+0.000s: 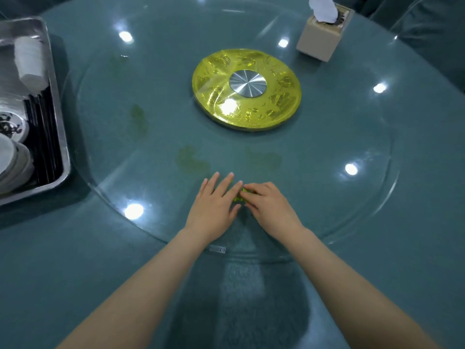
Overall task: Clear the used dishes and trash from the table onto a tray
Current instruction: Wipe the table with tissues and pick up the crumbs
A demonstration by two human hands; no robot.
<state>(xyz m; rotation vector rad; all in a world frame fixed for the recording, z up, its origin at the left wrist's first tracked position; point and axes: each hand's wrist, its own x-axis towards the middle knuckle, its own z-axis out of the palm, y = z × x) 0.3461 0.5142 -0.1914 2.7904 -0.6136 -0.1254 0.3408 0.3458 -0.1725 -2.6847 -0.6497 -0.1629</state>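
Observation:
Both my hands lie on the glass turntable point(327, 197) near its front edge. My left hand point(214, 205) rests flat with straight fingers. My right hand point(266, 202) has its fingers curled over a small yellow-green scrap point(239, 197), which peeks out between the two hands; most of it is hidden. The metal tray point(56, 102) stands at the far left of the table, holding white bowls, a patterned dish, stacked white cups and dark chopsticks.
A gold turntable hub point(246, 89) with a steel centre sits in the middle of the glass. A beige tissue box point(324, 34) with a tissue sticking out stands at the back right. Greenish smears mark the glass ahead of my hands.

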